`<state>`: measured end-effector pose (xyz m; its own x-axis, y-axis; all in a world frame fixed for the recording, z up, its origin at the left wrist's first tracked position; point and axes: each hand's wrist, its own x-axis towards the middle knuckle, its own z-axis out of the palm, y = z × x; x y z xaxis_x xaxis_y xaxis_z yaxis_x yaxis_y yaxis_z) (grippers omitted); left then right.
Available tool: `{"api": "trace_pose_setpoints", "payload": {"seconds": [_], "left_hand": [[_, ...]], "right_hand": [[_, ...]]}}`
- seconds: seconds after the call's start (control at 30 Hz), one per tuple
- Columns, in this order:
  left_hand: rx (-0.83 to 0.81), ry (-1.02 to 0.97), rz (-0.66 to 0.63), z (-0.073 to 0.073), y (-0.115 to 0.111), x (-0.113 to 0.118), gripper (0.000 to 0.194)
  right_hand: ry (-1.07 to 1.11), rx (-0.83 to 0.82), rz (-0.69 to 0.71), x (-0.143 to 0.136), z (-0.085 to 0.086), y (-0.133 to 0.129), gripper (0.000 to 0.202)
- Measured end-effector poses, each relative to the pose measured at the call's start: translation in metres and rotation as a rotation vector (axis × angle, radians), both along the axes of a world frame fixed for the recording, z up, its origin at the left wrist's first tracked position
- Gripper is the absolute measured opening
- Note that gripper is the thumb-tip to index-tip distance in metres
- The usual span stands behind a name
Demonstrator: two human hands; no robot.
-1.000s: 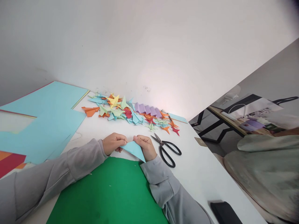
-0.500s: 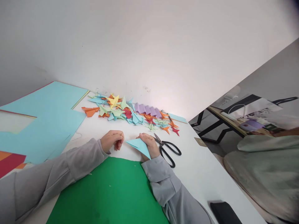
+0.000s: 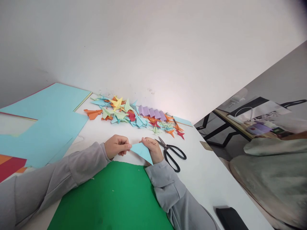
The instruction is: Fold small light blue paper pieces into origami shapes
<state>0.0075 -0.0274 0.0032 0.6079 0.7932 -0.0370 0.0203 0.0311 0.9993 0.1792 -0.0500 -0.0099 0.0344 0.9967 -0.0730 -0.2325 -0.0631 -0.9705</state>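
A light-blue piece of folded paper point(image 3: 143, 152), triangular in outline, is held between both hands above the table. My right hand point(image 3: 155, 150) grips its right side, thumb on top. At its left corner, the thumb and fingers of my left hand point(image 3: 117, 146) pinch the tip. Just right of my right hand lie scissors point(image 3: 166, 147) with black handles, blades apart. Beneath my forearms is a green sheet point(image 3: 112, 195). Beyond my hands, a heap of small folded paper shapes point(image 3: 117, 115) in several colours lies along the wall.
Large light-blue sheets point(image 3: 59, 105) cover the table's left, with red and orange paper point(image 3: 11, 164) nearer me. A pleated purple paper point(image 3: 152, 112) sits by the heap. A black object point(image 3: 231, 218) lies at the front right. Beyond the table's right edge are a cloth-covered seat point(image 3: 271, 179) and a bag point(image 3: 261, 110).
My left hand has moved right and pinched the left corner of the blue paper, from which it was apart before. The paper has tilted slightly in my right hand.
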Motion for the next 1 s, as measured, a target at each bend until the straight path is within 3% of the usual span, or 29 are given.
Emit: {"api": "trace_pose_setpoints", "payload": {"seconds": [0.2,0.4,0.53,0.8,1.0], "left_hand": [[0.018,-0.017,0.001,-0.002,0.001,0.0,0.031],[-0.022,-0.07,0.09,0.0,0.004,-0.001,0.034],[0.02,-0.039,0.04,0.0,0.003,0.0,0.026],[0.061,0.009,0.006,-0.002,0.003,0.001,0.026],[0.075,0.013,0.007,-0.005,0.007,0.001,0.032]], "right_hand": [[-0.015,-0.007,0.007,-0.002,0.003,-0.001,0.042],[0.09,0.023,-0.054,-0.008,0.003,0.0,0.045],[0.102,0.054,-0.084,-0.011,0.001,0.001,0.046],[-0.223,0.15,-0.02,-0.013,-0.004,0.003,0.043],[-0.304,0.181,-0.074,-0.013,-0.006,0.007,0.044]]}}
